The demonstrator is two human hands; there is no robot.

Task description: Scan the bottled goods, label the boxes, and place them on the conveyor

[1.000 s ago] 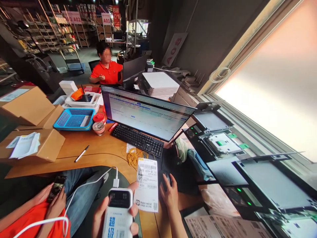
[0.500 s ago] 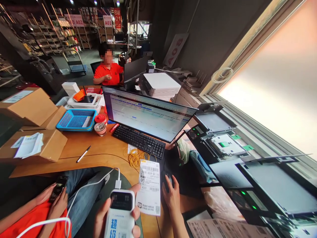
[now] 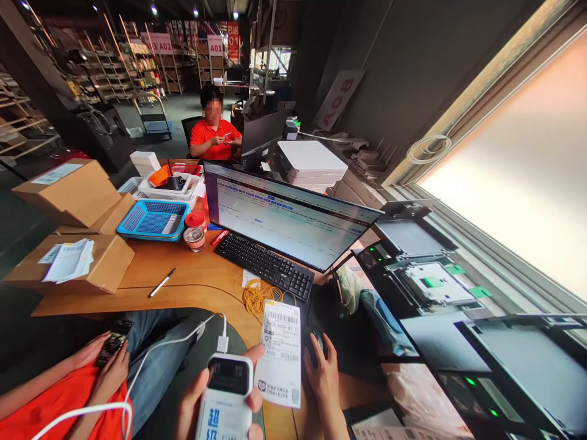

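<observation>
My left hand (image 3: 189, 394) is wrapped around a white power bank (image 3: 224, 400) with a dark display window, and a white cable (image 3: 222, 343) is plugged into its top end. A printed shipping label (image 3: 280, 366) with barcodes stands out beside the power bank, at the fingertips of the same hand. How the label is gripped behind the fingers is hidden. On the dark mat, my right hand (image 3: 324, 376) rests over a black computer mouse (image 3: 316, 345), fingers curved along it. Yellow rubber bands (image 3: 259, 297) lie just beyond the label, by the keyboard (image 3: 263, 263).
Behind the keyboard stands a lit monitor (image 3: 287, 214). Label printers (image 3: 426, 281) line the right side. Cardboard boxes (image 3: 73, 195), a blue basket (image 3: 153, 220) and a pen (image 3: 162, 282) are at left. One person with a phone (image 3: 114, 343) sits close at left; another (image 3: 215, 137) sits opposite.
The view has shifted slightly, so the desk appears farther right. My hands keep their holds on the power bank, label and mouse. The person opposite has brought both hands together in front.
</observation>
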